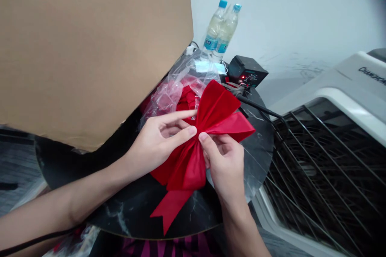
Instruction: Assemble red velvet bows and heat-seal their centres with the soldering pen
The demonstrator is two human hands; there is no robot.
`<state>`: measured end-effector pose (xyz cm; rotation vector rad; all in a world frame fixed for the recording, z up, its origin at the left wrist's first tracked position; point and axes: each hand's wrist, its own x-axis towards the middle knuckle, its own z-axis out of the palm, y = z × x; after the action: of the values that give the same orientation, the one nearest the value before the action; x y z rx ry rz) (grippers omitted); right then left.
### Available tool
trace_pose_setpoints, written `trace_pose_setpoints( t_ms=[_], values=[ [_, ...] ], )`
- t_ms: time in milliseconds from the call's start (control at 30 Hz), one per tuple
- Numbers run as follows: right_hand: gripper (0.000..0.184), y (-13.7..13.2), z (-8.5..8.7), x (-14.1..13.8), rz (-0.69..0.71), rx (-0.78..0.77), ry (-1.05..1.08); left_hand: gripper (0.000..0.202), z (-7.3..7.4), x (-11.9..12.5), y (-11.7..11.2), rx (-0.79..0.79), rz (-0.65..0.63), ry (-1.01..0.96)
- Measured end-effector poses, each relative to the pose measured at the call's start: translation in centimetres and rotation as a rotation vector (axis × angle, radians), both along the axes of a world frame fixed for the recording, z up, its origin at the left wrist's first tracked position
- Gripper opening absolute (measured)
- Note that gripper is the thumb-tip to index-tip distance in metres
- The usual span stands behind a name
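A red ribbon bow [217, 109] is held over a round black marble table [259, 156]. My left hand [157, 140] pinches the bow's centre from the left with thumb and forefinger. My right hand [224, 160] pinches the same centre from the right, fingers curled under the fabric. One loop sticks up and to the right, another hangs toward me, and a notched tail [169, 209] drops over the table's near edge.
A big cardboard box [84, 44] covers the table's left side. Behind the bow lies a clear plastic bag [177, 84] with more red ribbon. Two water bottles [221, 28] and a small black controller [247, 71] with a cable stand at the back. A white appliance with a black grille [328, 160] is at right.
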<state>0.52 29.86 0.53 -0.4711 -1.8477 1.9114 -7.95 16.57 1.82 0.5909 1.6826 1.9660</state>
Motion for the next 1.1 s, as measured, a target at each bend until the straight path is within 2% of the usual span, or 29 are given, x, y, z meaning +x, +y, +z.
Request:
trace_pose_setpoints(
  t_ms=[67,167,233,533,767,1100],
  values=[
    [0.026,0.1,-0.2,0.1,-0.014,-0.004,-0.006,0.035,0.0,0.1,0.0,0.059,0.02,0.065],
    [0.026,0.2,-0.2,0.3,-0.02,0.007,-0.015,0.008,0.1,0.1,-0.1,0.048,-0.049,0.211],
    [0.027,0.3,-0.1,0.4,-0.023,0.021,-0.016,0.008,0.2,0.1,-0.1,-0.005,-0.092,0.248],
    [0.025,0.4,0.0,0.4,-0.016,-0.007,0.019,0.014,0.6,0.5,-0.1,-0.141,0.03,0.11],
    [0.023,0.9,0.1,0.5,-0.019,0.011,0.005,0.018,0.7,0.4,0.0,-0.1,0.019,0.005],
    [0.024,1.7,-0.3,0.5,0.044,-0.009,-0.007,0.021,0.7,0.4,0.1,-0.127,0.042,0.01]
  ],
)
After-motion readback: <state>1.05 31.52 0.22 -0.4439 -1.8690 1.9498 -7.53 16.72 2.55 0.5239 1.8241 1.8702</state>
